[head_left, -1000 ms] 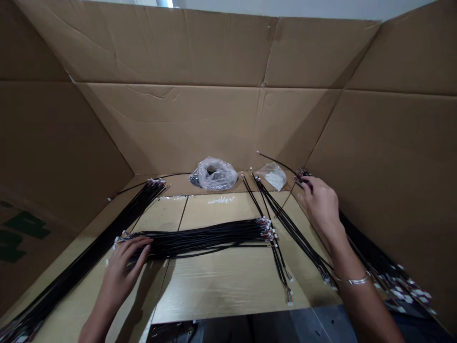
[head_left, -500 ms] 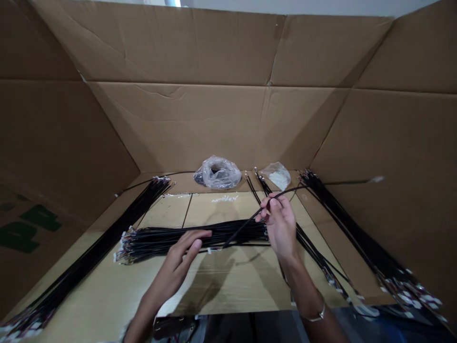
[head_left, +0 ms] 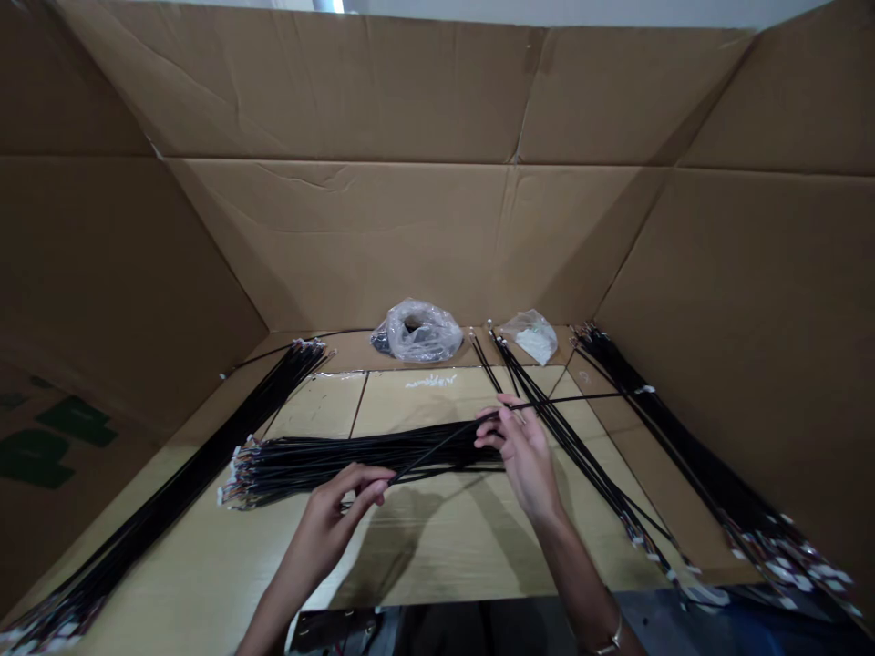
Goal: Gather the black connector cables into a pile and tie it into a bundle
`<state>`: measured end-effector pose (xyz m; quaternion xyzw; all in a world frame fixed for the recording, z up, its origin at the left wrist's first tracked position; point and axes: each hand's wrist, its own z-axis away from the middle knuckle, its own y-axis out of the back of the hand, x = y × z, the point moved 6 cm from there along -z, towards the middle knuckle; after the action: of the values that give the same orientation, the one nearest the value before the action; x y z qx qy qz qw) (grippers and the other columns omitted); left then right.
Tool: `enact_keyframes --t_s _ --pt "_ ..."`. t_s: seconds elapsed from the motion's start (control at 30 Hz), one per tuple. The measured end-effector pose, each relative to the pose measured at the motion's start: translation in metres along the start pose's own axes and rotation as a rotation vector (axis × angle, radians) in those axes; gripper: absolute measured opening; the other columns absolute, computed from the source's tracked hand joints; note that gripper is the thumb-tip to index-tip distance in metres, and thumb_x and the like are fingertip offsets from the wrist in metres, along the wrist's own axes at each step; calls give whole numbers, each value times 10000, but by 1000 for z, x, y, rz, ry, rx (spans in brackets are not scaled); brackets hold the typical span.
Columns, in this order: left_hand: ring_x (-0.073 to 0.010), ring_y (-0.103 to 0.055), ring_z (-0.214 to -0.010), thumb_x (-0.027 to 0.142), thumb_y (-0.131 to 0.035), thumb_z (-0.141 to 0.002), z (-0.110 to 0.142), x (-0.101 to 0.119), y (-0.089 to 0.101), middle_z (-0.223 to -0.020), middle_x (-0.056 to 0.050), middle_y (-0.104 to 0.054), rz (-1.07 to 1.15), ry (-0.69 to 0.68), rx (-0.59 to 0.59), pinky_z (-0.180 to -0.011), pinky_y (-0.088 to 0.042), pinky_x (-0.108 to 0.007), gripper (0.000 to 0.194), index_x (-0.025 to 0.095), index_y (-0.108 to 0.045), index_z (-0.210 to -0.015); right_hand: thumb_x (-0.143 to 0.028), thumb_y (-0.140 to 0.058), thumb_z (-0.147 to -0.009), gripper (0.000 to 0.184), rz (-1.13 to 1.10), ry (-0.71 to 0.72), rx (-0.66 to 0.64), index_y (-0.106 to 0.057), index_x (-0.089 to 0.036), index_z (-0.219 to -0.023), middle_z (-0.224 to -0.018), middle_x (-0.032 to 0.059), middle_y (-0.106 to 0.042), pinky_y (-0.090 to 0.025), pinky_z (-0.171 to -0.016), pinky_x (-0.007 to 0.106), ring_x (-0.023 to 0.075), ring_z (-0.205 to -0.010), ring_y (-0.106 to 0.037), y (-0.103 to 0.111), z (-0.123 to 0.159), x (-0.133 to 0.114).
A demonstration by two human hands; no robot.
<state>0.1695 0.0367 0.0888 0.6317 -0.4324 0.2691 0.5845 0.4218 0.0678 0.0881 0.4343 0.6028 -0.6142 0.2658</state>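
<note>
I have 1 black cable (head_left: 437, 449) stretched at a slant between my 2 hands, above the near side of a bundle lying crosswise (head_left: 293, 465) on the tabletop (head_left: 451, 560). My left hand (head_left: 334, 510) pinches it narrowly between thumb and fingertips, and covers its left end from my view. My right hand (head_left: 525, 460) holds it between thumb and bent fingers, higher up and farther out. Past that grip the cable runs on to a white connector (head_left: 644, 390), which overlaps the right-hand bundle (head_left: 660, 446) in my view; I can't tell whether they touch.

My clearest room is the bare strip of tabletop between the crosswise bundle and the near edge, just under my forearms. Loose cables (head_left: 581, 456) slant down to the right of my right hand and hem it in on that side. A long bundle (head_left: 198, 474) runs along the left side, well apart from my left hand, and the right-hand bundle lies along the foot of the right cardboard wall (head_left: 766, 292). The back cardboard wall (head_left: 342, 246) closes the far side; before it sit a clear bag around a coil (head_left: 420, 333) and a smaller bag with white contents (head_left: 534, 339).
</note>
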Motion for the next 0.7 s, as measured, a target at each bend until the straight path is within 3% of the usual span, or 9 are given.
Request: enact_keyframes --t_s 0.2,0.33,0.47,0.57,0.7 --pt "-201 -646 -691 645 -616 -760 7 -14 13 -693 -43 -708 205 206 53 -672 -530 -291 481 201 -757 -881 -396 -834 -676 434 12 79 190 -569 -224 -974 -803 -3 -716 -589 -607 285 139 -637 -680 36 -9 -17" --pt "-187 -615 -673 701 -585 -759 10 -16 21 -696 -45 -704 279 257 115 -679 -525 -287 553 188 -755 -875 -397 -835 -669 434 21 115 241 -547 -227 -947 -788 -9 -718 -579 -623 268 127 -625 -673 45 -9 -21" --pt "-206 -656 -747 685 -706 -644 13 -25 32 -773 -48 -731 252 301 147 -692 -534 -285 522 206 -751 -846 -396 -830 -677 414 34 131 250 -544 -226 -923 -794 -10 -714 -583 -638 276 126 -627 -673 47 -8 -20" --pt "-230 -680 -804 665 -755 -579 15 -36 47 -836 -58 -750 210 321 192 -697 -548 -294 495 216 -743 -788 -414 -845 -653 423 29 110 248 -559 -220 -897 -803 -1 -715 -593 -647 292 138 -644 -683 53 -10 -17" --pt "-242 -693 -815 689 -768 -515 14 -59 80 -830 -54 -759 139 301 348 -721 -567 -313 528 221 -723 -755 -491 -841 -632 443 36 80 284 -580 -203 -844 -748 9 -697 -583 -579 279 153 -630 -681 71 -16 -14"
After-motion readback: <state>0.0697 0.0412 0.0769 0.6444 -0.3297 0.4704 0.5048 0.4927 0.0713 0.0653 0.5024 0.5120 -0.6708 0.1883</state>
